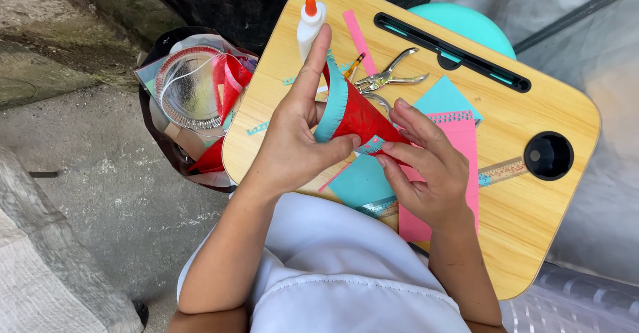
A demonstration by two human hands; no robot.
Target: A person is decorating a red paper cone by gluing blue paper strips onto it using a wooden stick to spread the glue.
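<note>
Both hands pinch the red paper cone [359,117], left hand [293,140] at its teal fringed rim, right hand [429,166] near the tip; likely light, crushable, best held gently.

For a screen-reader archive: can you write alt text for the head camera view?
Two bare hands hold a red paper cone with a teal fringed rim above a wooden lap desk; left hand grips the wide end, right hand pinches the tip. Glue bottle, metal punch pliers, and pink and teal paper lie on the desk.
</note>
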